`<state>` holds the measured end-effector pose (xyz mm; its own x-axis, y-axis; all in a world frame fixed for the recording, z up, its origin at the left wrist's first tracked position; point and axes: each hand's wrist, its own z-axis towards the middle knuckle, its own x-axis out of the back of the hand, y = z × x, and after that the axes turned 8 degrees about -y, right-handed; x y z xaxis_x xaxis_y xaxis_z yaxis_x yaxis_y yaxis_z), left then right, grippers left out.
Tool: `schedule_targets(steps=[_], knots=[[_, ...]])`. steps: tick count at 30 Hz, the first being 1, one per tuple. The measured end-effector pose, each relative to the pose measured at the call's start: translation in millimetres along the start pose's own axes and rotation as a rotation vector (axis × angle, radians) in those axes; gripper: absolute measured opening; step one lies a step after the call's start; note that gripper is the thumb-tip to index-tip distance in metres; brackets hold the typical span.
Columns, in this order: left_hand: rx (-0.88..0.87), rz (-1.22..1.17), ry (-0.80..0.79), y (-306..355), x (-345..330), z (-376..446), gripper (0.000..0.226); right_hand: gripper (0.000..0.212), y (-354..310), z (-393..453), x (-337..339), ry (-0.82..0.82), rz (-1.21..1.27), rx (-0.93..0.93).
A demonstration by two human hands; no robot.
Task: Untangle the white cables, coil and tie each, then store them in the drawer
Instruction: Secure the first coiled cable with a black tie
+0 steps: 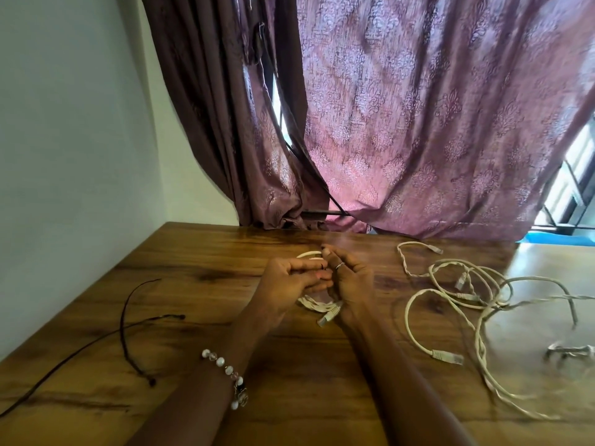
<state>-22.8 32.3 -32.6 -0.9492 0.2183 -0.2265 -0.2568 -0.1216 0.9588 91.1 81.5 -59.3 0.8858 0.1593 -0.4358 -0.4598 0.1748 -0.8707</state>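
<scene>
Head view: left hand [291, 278] and right hand [349, 280], fingers curled, hold coiled white cable [314, 304] mid-table [193, 252]; its plug [328, 315] points toward the viewer. Loose cables [467, 294] lie right.

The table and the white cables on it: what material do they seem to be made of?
The table looks like wood or wood-look laminate: brown grain streaks, with a slight gloss near the curtain. The white cables appear to have a matte plastic or rubber jacket, bending in soft loops, with translucent plastic plugs at the ends.
</scene>
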Motion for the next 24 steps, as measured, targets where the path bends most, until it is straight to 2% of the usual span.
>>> schedule_targets(steps=[6,10,12,15,19,24], knots=[[-0.071,0.173,0.11,-6.3,2.2,0.9,0.015,0.008,-3.0,-3.2,-0.9,-0.087,0.03,-0.017],[-0.246,0.463,0.22,-3.1,-0.2,-1.2,0.014,0.01,-6.7,-5.3,0.7,-0.12,-0.091,0.004],[-0.309,0.526,0.237,-1.4,-1.9,-1.7,0.012,0.011,-7.9,-5.8,1.6,-0.136,-0.088,0.001],[-0.282,0.487,0.268,-2.2,-0.5,-0.1,0.013,0.009,-9.6,-8.3,0.0,-0.159,-0.064,0.003],[-0.186,0.287,0.29,-1.0,4.5,1.6,0.015,0.008,-11.1,-11.7,-3.5,-0.172,-0.04,-0.006],[-0.14,0.083,0.288,6.4,5.1,-0.8,0.031,0.005,-10.3,-12.4,-4.9,-0.176,0.002,-0.027]])
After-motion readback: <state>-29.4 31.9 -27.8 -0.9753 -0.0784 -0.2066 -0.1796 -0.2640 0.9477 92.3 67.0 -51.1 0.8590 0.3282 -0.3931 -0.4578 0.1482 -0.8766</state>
